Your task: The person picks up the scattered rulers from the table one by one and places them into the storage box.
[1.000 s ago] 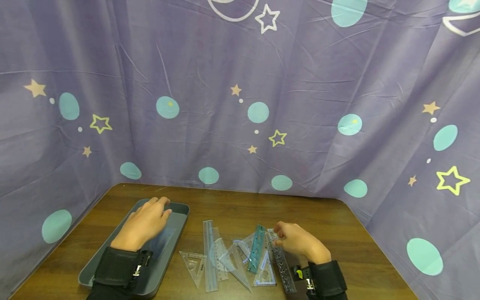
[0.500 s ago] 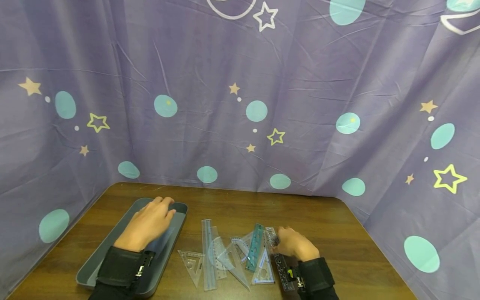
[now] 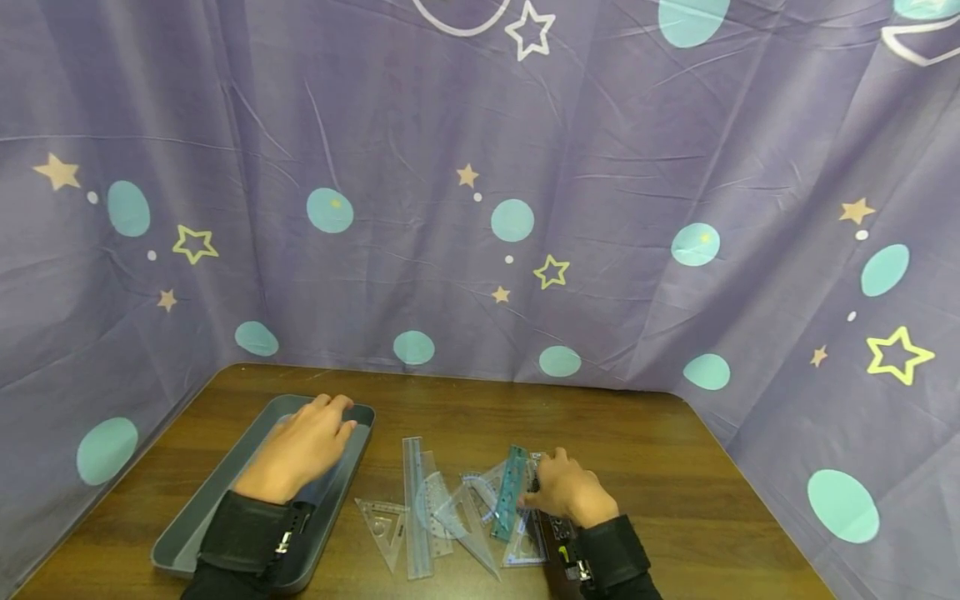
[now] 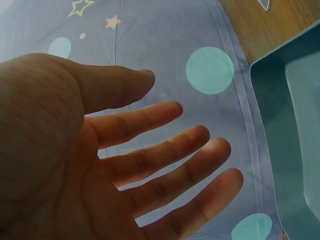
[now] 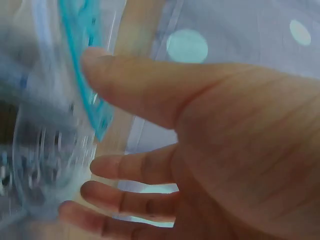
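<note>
No text or number can be read; the markings on the rulers (image 3: pixel 417 503) are too small.

Curtained-off tabletop workspace: purple star-printed cloth (image 3: pixel 420 267) behind and beside a wood-grained table (image 3: pixel 675 475).

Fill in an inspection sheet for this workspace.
Surface: brown wooden table, grain visible.
Job's things: gray rectangular tray on the left; to its right, partly overlapping clear plastic rulers and triangular set squares, one translucent teal plastic ruler among them.
Clutter: nothing seen beyond these.
Hands: left hand over the tray, fingers relaxed, holding nothing; right hand over the group's right side, near the teal ruler, fingers relaxed; contact cannot be told.
Cables: nothing seen.
Surroundings: purple fabric curtain with teal dots and stars, behind and at both sides.
</note>
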Motion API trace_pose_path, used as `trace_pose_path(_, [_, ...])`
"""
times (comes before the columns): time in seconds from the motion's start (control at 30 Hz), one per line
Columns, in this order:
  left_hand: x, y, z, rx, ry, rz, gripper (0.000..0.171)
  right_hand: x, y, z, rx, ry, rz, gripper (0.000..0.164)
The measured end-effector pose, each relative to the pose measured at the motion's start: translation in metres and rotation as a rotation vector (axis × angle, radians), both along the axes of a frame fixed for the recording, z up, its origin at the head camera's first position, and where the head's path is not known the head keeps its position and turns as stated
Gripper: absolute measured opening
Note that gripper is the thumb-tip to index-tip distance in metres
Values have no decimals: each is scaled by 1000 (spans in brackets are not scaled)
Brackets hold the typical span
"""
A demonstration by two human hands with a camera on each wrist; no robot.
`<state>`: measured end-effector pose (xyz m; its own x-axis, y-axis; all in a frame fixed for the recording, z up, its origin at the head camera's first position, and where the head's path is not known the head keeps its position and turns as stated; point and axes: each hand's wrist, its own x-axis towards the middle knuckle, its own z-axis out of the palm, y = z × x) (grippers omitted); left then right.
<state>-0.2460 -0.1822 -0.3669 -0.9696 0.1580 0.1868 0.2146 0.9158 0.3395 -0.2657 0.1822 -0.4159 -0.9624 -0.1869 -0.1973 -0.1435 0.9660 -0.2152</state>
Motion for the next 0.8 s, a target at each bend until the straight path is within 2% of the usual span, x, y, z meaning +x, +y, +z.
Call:
trace_pose_path(0.07, [0, 1, 0, 2, -6, 2, 37, 4, -9, 1, 13, 15, 24, 52])
trace_pose_path(0.13, [0, 2, 0, 7, -16, 4, 38, 8, -17, 0, 27, 37, 45, 48])
trace_pose_path(0.3, [0, 5, 1, 10, -36, 1, 39, 11, -33, -10, 90, 57, 62, 67])
trace_pose_path(0.43, [0, 5, 2, 12, -51, -2, 39, 8, -38, -19, 110, 62, 56, 67])
trace_pose_path(0.53, [0, 6, 3, 17, -55, -5, 38, -1, -34, -34, 90, 70, 62, 62])
trace_pose_path(0.6, [0, 6, 3, 19, -52, -8, 37, -14, -27, -53, 62, 79, 77, 57])
trace_pose_path(0.7, [1, 7, 3, 18, -45, -17, 36, -35, -14, -82, 18, 74, 127, 35])
trace_pose_path(0.77, [2, 9, 2, 14, -39, -24, 36, -40, -9, -87, -17, 48, 151, 23])
trace_pose_path(0.8, [2, 9, 2, 12, -40, -27, 36, -39, -9, -83, -49, 25, 149, 21])
